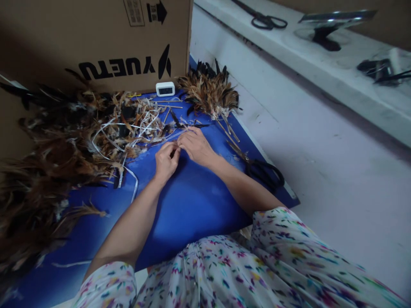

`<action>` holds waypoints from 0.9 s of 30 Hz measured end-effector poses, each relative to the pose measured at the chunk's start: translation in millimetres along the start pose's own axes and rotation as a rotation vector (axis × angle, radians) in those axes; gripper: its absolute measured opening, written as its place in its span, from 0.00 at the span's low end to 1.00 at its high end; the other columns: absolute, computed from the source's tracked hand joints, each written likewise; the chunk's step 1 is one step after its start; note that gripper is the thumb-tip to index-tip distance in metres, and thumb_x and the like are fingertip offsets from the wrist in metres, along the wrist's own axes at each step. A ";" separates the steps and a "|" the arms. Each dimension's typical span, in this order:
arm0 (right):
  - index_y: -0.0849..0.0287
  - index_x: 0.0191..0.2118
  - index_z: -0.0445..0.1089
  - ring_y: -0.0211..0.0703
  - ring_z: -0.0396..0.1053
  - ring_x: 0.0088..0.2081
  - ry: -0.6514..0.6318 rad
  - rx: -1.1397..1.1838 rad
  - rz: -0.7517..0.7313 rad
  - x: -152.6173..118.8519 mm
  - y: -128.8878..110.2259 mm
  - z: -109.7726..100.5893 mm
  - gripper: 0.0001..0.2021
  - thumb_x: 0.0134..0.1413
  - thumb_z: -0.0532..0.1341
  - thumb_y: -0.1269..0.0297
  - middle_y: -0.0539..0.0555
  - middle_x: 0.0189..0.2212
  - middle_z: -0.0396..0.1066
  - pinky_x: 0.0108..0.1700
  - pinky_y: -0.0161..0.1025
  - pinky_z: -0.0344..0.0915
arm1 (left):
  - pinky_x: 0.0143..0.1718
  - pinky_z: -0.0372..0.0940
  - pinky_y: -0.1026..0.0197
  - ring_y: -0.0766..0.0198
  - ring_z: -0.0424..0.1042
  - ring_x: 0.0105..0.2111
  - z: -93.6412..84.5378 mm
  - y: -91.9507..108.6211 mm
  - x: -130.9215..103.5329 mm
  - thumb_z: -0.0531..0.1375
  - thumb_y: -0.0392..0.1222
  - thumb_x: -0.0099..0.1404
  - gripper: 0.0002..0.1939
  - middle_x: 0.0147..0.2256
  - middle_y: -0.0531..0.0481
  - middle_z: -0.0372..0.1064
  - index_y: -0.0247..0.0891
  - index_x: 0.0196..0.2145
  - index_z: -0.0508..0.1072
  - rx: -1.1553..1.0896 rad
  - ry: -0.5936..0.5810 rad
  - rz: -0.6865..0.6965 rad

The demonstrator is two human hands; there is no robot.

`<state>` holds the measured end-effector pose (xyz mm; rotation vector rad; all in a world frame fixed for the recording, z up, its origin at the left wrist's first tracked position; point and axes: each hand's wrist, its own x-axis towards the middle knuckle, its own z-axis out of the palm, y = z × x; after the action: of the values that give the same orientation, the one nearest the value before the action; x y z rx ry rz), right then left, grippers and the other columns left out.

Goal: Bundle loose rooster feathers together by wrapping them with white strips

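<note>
Over the blue table [199, 196], my left hand [167, 160] is closed, its thumb and fingers pinched near my right hand. My right hand [196, 146] has its fingertips pressed together beside the left one. What lies between them is too small to name; a dark feather and a thin stick show just beyond the fingers. A large pile of brown and black feathers [48, 171] spreads on the left, with white string [107, 124] tangled on it. Behind my right hand stands a bundle of brown feathers [210, 92] with thin sticks. Black-handled scissors [265, 172] lie right of my right forearm.
A large cardboard box [96, 38] rises at the back, with a small white digital clock [165, 89] before it. Along the right runs a white wall with a ledge [302, 47], holding another pair of scissors [269, 22] and a dark-based stand [327, 38].
</note>
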<state>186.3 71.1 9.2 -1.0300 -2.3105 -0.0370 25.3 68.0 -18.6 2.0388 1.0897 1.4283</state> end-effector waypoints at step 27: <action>0.57 0.32 0.63 0.35 0.61 0.30 0.021 0.591 0.404 -1.2 -1.5 -1.9 0.05 0.58 0.53 0.67 0.49 0.29 0.67 0.38 0.34 0.60 | 0.31 0.73 0.63 0.66 0.76 0.26 8.1 -4.7 -1.7 0.73 0.47 0.48 0.21 0.29 0.52 0.75 0.38 0.35 0.70 -0.664 0.096 -0.504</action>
<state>186.8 68.8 10.4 -1.1314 -1.8665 0.7420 30.8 70.2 -26.1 1.1476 0.9094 1.3770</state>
